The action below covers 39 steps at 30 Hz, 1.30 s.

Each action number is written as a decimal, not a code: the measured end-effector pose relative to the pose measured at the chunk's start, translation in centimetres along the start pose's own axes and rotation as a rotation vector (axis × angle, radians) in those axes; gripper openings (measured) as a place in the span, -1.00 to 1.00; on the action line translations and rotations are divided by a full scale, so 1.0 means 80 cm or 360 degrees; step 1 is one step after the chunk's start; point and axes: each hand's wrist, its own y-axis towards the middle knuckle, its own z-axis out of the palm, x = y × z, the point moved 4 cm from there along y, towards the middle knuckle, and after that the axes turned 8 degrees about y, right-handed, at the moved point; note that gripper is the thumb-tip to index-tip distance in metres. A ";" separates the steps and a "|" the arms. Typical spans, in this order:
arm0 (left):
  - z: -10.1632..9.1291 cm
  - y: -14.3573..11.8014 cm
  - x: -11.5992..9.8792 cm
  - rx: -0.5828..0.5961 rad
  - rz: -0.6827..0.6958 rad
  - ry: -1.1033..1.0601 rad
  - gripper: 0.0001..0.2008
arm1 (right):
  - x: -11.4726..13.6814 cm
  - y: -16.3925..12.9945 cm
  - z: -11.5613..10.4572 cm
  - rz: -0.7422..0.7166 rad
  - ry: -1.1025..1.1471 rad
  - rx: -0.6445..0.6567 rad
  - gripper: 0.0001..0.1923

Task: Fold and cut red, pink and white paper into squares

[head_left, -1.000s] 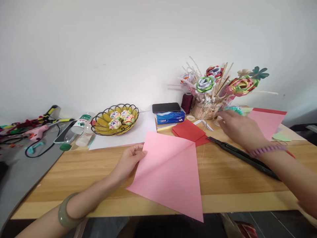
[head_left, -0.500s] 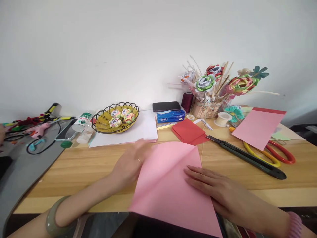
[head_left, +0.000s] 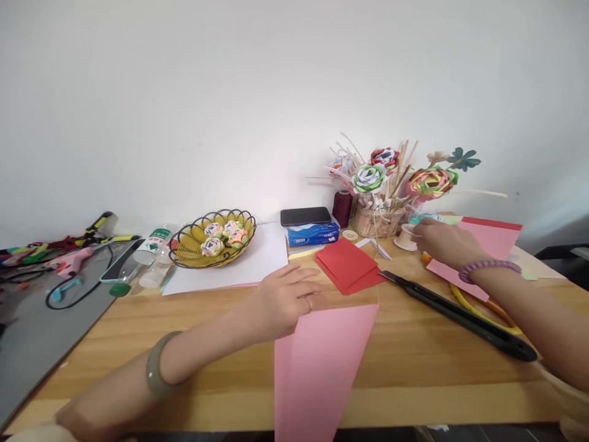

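The left hand (head_left: 288, 298) lies flat and open on the top edge of the pink paper (head_left: 317, 362) at the near side of the table (head_left: 138, 331), which looks thin, light and bendy, while the right hand (head_left: 439, 240), holding nothing I can see, reaches far off by the little spool (head_left: 407, 237).

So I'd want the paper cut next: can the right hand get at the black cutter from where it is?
Probably yes. The right hand is back by the thread spool, and the black cutter lies uncovered on the table just beneath its forearm, nothing between them.
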 end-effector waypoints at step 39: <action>0.080 0.075 0.077 -0.0271 -0.1056 -0.2698 -0.37 | 0.181 -0.005 0.056 0.0497 0.2048 0.0645 -0.74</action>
